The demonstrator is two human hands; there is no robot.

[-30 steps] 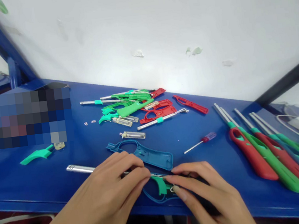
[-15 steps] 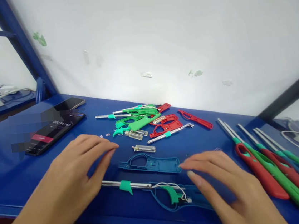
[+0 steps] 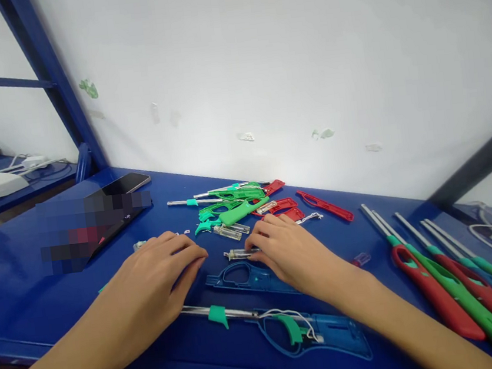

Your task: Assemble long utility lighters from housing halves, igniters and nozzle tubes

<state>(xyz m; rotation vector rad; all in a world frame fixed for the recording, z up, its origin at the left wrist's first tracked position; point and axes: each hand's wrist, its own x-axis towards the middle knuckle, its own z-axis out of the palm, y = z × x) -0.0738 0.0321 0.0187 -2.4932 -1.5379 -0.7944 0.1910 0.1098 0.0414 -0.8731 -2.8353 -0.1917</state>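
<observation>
My right hand [image 3: 287, 254] is closed, its thumb and fingertips around the right end of a clear fuel tank [image 3: 237, 254]. My left hand [image 3: 163, 277] hovers left of it, thumb and fingers drawn into a pinch; whatever might be between them is hidden. Under my right hand lies a blue lighter handle half [image 3: 257, 279], partly covered. Nearer the table's front edge is the other blue handle half [image 3: 340, 333], holding a green trigger [image 3: 294, 328] and white wire. A metal tube [image 3: 240, 313] with a green collar [image 3: 217, 315] extends left from it.
Behind my hands are a pile of green lighter parts [image 3: 242, 210], red handle halves [image 3: 326, 205] and more clear tanks [image 3: 227, 232]. Several whole lighters [image 3: 435, 287] lie at the right. A small translucent red piece [image 3: 361, 259] is beside my right wrist. Phones [image 3: 117, 186] lie at the left.
My right hand has moved left and away from me, from the blue handle half to the clear tank, and closed on it. My left hand stays pinched. The view has shifted slightly.
</observation>
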